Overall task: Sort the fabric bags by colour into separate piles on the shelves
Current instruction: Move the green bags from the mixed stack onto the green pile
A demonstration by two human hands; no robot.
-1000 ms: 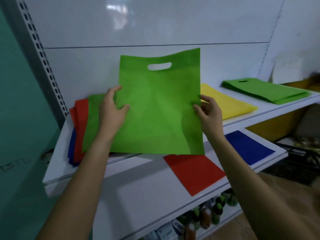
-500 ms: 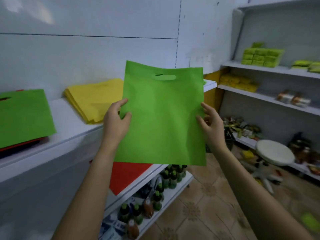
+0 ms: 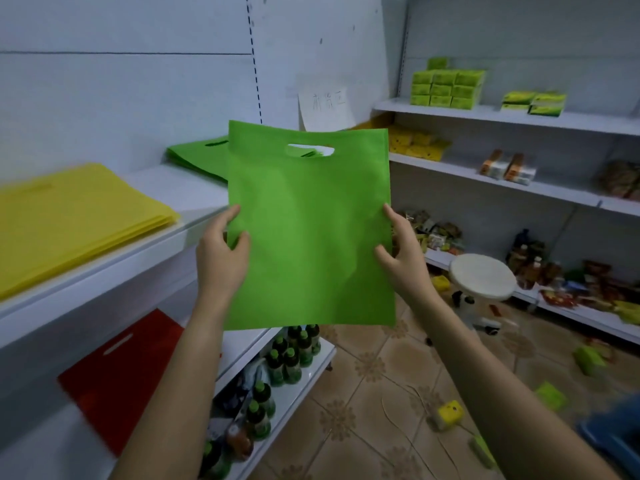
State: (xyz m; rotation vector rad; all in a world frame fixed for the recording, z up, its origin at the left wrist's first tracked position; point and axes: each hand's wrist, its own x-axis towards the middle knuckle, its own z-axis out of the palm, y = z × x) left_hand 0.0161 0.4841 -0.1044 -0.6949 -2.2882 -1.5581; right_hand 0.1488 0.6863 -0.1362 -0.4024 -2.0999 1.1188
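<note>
Head view, nearest first: my left hand (image 3: 221,258) pinches the left edge of the green bag (image 3: 308,237), thumb in front and fingers behind. My right hand (image 3: 403,258) pinches the right edge the same way. Both grips sit about mid-height, so the bag hangs flat and upright, handle slot on top, in the air in front of the shelving and touching nothing else. Held by both sides it stays uncreased and its colour is easy to read, I'd guess ready to lay flat.

Left and low, a red bag (image 3: 114,372) lies on the lower shelf (image 3: 242,348). Above it, the yellow pile (image 3: 69,216) sits on the upper shelf (image 3: 180,188). Further along that shelf is the green pile (image 3: 197,155), partly hidden behind the held bag and likely its destination. Bottles (image 3: 287,355) stand on the bottom tier.

Room: patterned tile floor (image 3: 363,393) with scattered small items, a white stool (image 3: 481,280), and far shelves (image 3: 519,116) with green packs (image 3: 446,88). A paper note (image 3: 325,109) hangs on the wall.
</note>
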